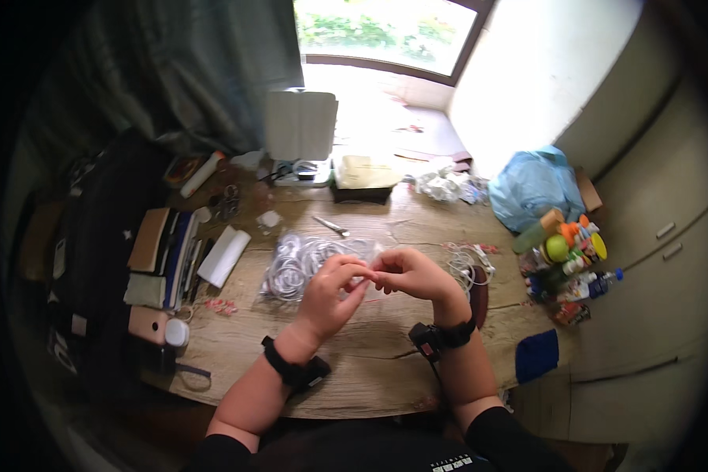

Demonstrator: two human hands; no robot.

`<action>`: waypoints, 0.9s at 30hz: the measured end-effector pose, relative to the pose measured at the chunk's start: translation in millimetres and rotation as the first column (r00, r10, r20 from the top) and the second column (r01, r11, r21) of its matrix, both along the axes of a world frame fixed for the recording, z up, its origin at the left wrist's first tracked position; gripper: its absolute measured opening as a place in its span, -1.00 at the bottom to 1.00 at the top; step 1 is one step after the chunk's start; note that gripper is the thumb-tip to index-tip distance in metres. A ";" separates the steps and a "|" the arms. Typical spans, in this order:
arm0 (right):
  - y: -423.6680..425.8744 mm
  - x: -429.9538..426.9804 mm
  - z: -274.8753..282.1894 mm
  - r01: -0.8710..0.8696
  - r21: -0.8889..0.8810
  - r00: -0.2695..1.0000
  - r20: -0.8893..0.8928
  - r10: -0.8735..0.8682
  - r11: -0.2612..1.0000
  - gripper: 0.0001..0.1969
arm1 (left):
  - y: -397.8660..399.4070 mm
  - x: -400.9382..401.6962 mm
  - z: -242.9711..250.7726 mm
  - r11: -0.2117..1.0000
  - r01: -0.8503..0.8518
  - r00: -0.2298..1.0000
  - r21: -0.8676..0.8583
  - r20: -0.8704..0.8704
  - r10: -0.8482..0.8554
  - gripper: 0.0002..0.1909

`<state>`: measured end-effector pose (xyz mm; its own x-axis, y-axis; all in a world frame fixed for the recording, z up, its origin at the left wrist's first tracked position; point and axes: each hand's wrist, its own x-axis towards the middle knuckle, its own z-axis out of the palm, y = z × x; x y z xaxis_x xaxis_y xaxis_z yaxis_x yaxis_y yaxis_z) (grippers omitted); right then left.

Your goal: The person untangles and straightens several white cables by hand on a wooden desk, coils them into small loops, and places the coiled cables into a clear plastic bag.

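Note:
Over the middle of the wooden desk, my left hand (335,290) and my right hand (412,274) meet fingertip to fingertip. Both have thumb and fingers pinched together; whatever may be between them is too small and covered to make out. A thin red strip (379,300) shows just below the fingertips, and whether it is held or lies on the desk is unclear. Behind my left hand lies a clear plastic bag (264,300) with coiled white cables (287,277) inside, partly covered by the hand. Loose white cables (461,262) lie to the right of my right hand.
Metal scissors (331,226) lie beyond the bag. Small red pieces (220,307) are scattered at left, near a white paper roll (224,256) and stacked notebooks (151,239). At right are a blue plastic bag (534,186), several bottles (602,284) and a dark blue cloth (537,355).

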<state>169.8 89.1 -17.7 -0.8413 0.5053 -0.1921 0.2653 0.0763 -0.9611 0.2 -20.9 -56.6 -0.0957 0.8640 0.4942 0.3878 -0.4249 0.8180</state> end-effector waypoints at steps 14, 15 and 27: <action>46.6 100.1 -10.1 0.293 0.806 0.535 0.307 -0.787 0.514 -0.74 | -0.1 4.5 8.2 0.972 0.067 0.996 -0.224 -0.050 -0.080 -0.83; 45.1 102.3 -7.2 0.305 0.810 0.494 0.316 -0.810 0.501 -0.73 | 0.5 4.1 8.8 0.972 0.071 0.995 -0.222 -0.057 -0.086 -0.83; 25.0 76.4 29.0 0.734 0.329 0.676 -0.274 -0.684 0.593 -0.85 | -0.1 17.3 48.4 0.989 0.098 0.991 -0.114 -0.076 -0.107 -0.83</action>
